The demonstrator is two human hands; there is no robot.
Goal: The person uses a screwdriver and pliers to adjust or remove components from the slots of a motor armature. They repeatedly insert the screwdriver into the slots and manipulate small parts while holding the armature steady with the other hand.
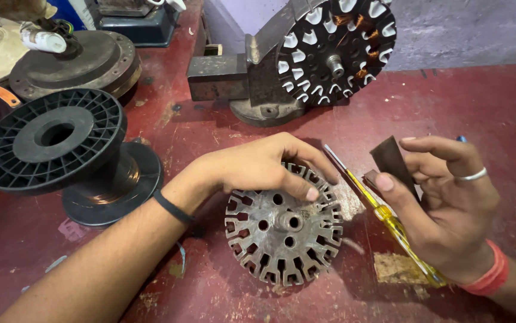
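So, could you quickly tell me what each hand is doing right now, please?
Left hand: fingers resting on the bare metal stator core, not gripping it.
Right hand: pinching a dark folded strip, yellow-handled screwdriver beneath.

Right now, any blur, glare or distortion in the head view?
Head view: sharp on the bare stator core and both hands, left hand, right hand; mild sheen on the core, no blown glare; soft shadows on the red bench; wide-angle stretch at the black spool.

The left hand (258,164) hides the bare stator core's (282,224) upper slots.
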